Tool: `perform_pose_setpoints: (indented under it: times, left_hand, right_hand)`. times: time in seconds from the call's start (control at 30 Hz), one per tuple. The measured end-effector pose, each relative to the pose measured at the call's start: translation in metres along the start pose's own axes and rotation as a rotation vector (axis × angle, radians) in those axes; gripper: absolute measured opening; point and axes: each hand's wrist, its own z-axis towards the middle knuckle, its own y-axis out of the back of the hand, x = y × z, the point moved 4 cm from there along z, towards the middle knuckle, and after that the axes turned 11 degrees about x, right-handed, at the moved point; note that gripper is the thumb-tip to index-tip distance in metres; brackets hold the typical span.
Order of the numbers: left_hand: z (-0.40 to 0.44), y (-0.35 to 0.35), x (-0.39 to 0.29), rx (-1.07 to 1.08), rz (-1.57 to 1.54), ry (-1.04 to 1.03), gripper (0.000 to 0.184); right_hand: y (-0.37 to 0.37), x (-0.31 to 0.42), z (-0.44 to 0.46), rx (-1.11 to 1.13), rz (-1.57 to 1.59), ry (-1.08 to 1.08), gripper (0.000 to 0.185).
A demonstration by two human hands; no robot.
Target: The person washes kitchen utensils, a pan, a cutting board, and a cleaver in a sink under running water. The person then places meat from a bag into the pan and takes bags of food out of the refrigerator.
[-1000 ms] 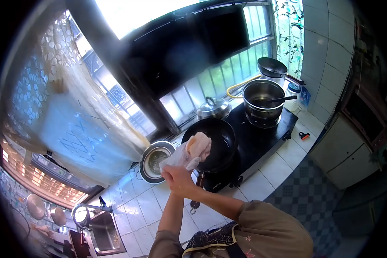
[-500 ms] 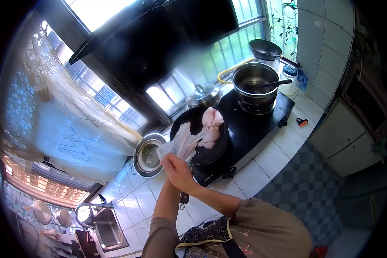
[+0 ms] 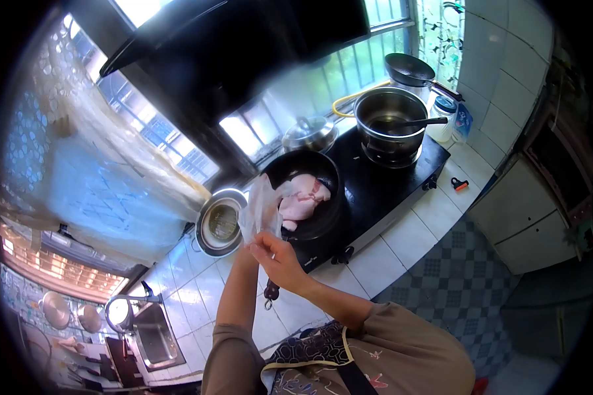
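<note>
A pale pink piece of raw meat [image 3: 302, 199] lies in the black wok [image 3: 329, 220] on the stove's near burner. Beside it, a translucent plastic bag [image 3: 260, 207] hangs over the wok's left edge, drooping and crumpled. The fingers of my right hand [image 3: 278, 260] pinch the lower end of this bag. My left hand [image 3: 249, 245] is at the same end, mostly hidden behind the bag and my right hand, so its fingers do not show. The wok's handle [image 3: 271, 289] points toward me under my forearms.
A steel pot [image 3: 390, 122] with a dark-handled utensil stands on the far burner. Left of the wok is a metal bowl with a strainer [image 3: 221, 224]. A pot lid [image 3: 310, 134] leans behind. An orange-black clip [image 3: 459, 185] and a lidded jar [image 3: 441, 118] are at right.
The meat, upright by the bag half a second ago, now lies lower and flatter in the wok. The bag has drawn back left, away from it, and hangs limp.
</note>
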Motion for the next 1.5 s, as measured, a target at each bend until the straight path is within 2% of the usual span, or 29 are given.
perform_pose_setpoints:
  times: [0.07,0.13,0.17,0.2,0.27,0.3,0.4,0.43,0.5,0.53,0.6,0.63,0.7,0.83,0.9,0.93,1.0,1.07,1.1,1.13,1.17,1.2,1.27,1.3,1.33,1.4,1.43,1.47,1.5]
  left_hand:
    - [-0.008,0.019,0.002,0.003,-0.023,0.002,0.042]
    - [-0.027,0.035,0.004,0.283,-0.460,0.009,0.037]
    - [-0.046,0.041,0.028,0.207,-0.859,0.188,0.037]
    - [-0.056,0.044,0.017,0.218,-0.967,0.253,0.036]
    - [-0.082,0.061,-0.025,0.236,-0.635,0.179,0.029]
    - [-0.109,0.061,-0.007,0.024,-1.199,0.482,0.030]
    - [-0.153,0.084,-0.032,0.167,-1.276,0.495,0.035]
    - [-0.165,0.096,-0.047,0.136,-1.280,0.476,0.035]
    - [-0.195,0.116,-0.070,0.048,-1.610,0.309,0.038]
    - [-0.215,0.125,-0.063,0.018,-1.613,0.288,0.038]
    - [-0.252,0.153,-0.047,-0.179,-1.742,0.045,0.039]
    - [-0.270,0.166,-0.043,-0.204,-1.737,0.019,0.039]
    - [-0.305,0.202,-0.047,-0.322,-1.842,-0.293,0.037]
    - [-0.380,0.267,-0.056,-0.546,-1.786,-0.233,0.038]
    - [-0.412,0.301,-0.064,-0.695,-1.843,-0.195,0.039]
    - [-0.430,0.317,-0.068,-0.708,-1.837,-0.207,0.039]
    - [-0.466,0.341,-0.072,-0.696,-1.764,-0.079,0.039]
    - [-0.501,0.359,-0.069,-0.698,-1.681,-0.029,0.039]
    - [-0.516,0.369,-0.069,-0.750,-1.483,0.038,0.037]
    - [-0.533,0.379,-0.069,-0.792,-1.286,0.104,0.035]
    - [-0.555,0.385,-0.055,-0.850,-1.222,0.210,0.031]
    - [-0.569,0.394,-0.061,-0.859,-1.220,0.213,0.031]
    - [-0.595,0.419,-0.076,-0.810,-0.965,0.151,0.027]
    - [-0.613,0.428,-0.075,-0.779,-0.990,0.099,0.027]
    - [-0.631,0.440,-0.073,-0.798,-0.986,0.104,0.027]
    - [-0.663,0.461,-0.067,-0.734,-1.004,0.186,0.025]
    - [-0.685,0.469,-0.054,-0.754,-1.021,0.235,0.022]
    - [-0.706,0.478,-0.044,-0.770,-1.013,0.241,0.022]
    - [-0.730,0.484,-0.029,-0.814,-1.000,0.418,0.022]
  right_hand:
    - [-0.006,0.003,-0.007,0.085,-0.048,-0.020,0.011]
    - [-0.015,0.004,-0.007,0.114,0.095,-0.009,0.010]
    - [-0.015,0.005,-0.001,0.047,0.146,0.007,0.010]
    - [-0.015,-0.001,0.007,-0.013,0.181,0.062,0.011]
    - [-0.012,-0.013,0.022,-0.055,0.282,-0.103,0.012]
    - [-0.014,-0.015,0.028,-0.085,0.339,-0.181,0.013]
    - [-0.024,-0.013,0.031,-0.052,0.451,-0.274,0.013]
    - [-0.032,-0.013,0.027,-0.044,0.470,-0.263,0.013]
    - [-0.057,-0.017,0.012,-0.007,0.479,-0.264,0.012]
    - [-0.071,-0.022,0.003,-0.058,0.524,-0.309,0.012]
    - [-0.098,-0.039,-0.014,-0.112,0.624,-0.376,0.011]
    - [-0.112,-0.047,-0.021,-0.104,0.624,-0.413,0.010]
    - [-0.146,-0.062,-0.036,-0.074,0.607,-0.484,0.009]
    - [-0.239,-0.113,-0.082,-0.014,0.464,-0.670,0.008]
    - [-0.290,-0.115,-0.096,-0.113,-0.008,-0.325,0.026]
    - [-0.316,-0.119,-0.105,-0.097,-0.009,-0.325,0.026]
    - [-0.380,-0.099,-0.120,0.208,-0.258,-0.212,0.050]
    - [-0.449,-0.072,-0.134,0.397,-0.699,0.189,0.059]
    - [-0.480,-0.079,-0.144,0.431,-0.789,0.125,0.062]
    - [-0.505,-0.090,-0.153,0.386,-0.825,0.118,0.056]
    - [-0.522,-0.103,-0.156,0.365,-0.805,0.057,0.047]
    - [-0.539,-0.115,-0.155,0.348,-0.784,0.000,0.038]
    - [-0.564,-0.133,-0.152,0.340,-0.808,-0.033,0.021]
    - [-0.576,-0.141,-0.151,0.322,-0.758,-0.003,0.016]
    - [-0.585,-0.151,-0.147,0.346,-0.660,0.049,0.016]
    - [-0.605,-0.167,-0.138,0.441,-0.519,-0.082,0.016]
    - [-0.615,-0.186,-0.134,0.487,-0.323,-0.169,0.016]
    - [-0.629,-0.189,-0.131,0.515,-0.283,-0.218,0.010]
    - [-0.643,-0.204,-0.127,0.519,-0.194,-0.346,0.011]
